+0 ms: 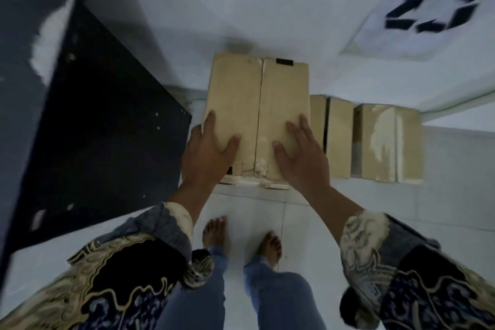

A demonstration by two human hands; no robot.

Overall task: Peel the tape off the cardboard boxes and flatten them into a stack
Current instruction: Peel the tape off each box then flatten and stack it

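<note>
My left hand (pixel 207 154) clasps the near left corner of the large cardboard box (pixel 254 110), thumb on top and fingers wrapped down its left side. My right hand (pixel 300 154) lies flat on the right top flap, fingers spread and straight. The box stands on the white tiled floor (pixel 251 211) against the wall, with frayed tape (pixel 261 169) at its near seam. 2 smaller cardboard boxes (pixel 338 136) (pixel 388 142) sit to its right. A black label (pixel 284 62) on the far edge is unreadable, as is the blurred black print on the white sheet (pixel 434 5).
</note>
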